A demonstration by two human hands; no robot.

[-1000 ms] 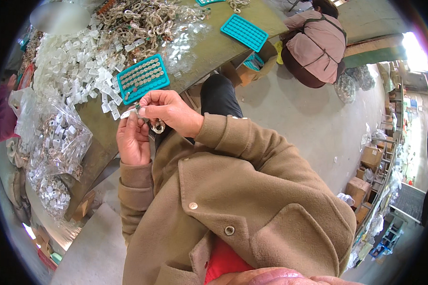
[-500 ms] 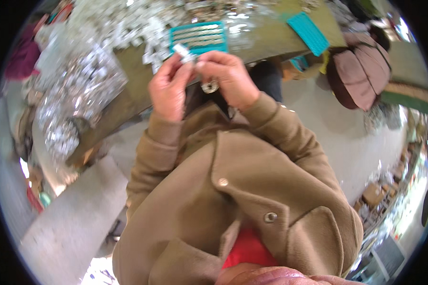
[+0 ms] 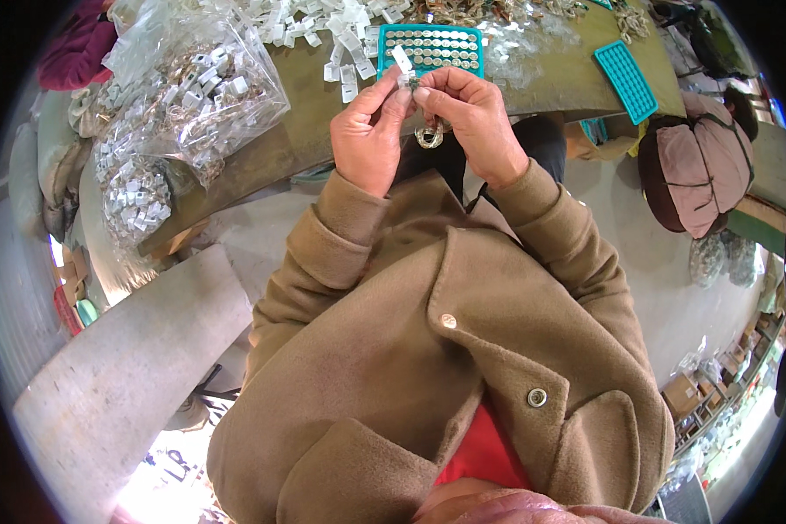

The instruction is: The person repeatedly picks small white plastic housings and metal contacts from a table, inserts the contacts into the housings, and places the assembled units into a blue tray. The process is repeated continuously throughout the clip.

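Note:
My left hand [image 3: 367, 135] pinches a small white plastic tag [image 3: 402, 59] between thumb and fingers, its upper end sticking up above the fingertips. My right hand [image 3: 473, 118] is closed with thumb and forefinger meeting the left fingertips at the tag's lower end. Below the right fingers hangs a pale, shiny loop [image 3: 429, 137], like a small chain or bracelet; how it joins the tag is hidden by the fingers. Just beyond both hands, a teal tray [image 3: 382, 45] lies on the table, holding rows of round silvery pieces.
Loose white tags [image 3: 349, 44] lie left of the tray. A clear plastic bag [image 3: 266, 100] full of tags and pieces hangs over the table's left edge. Another teal tray [image 3: 626, 83] rests at the right end. People sit at far left [image 3: 80, 48] and right [image 3: 703, 166].
The whole view has shifted, so table and hands appear farther right and higher. The white tag now stands more upright. Both hands stay together with the loop hanging below.

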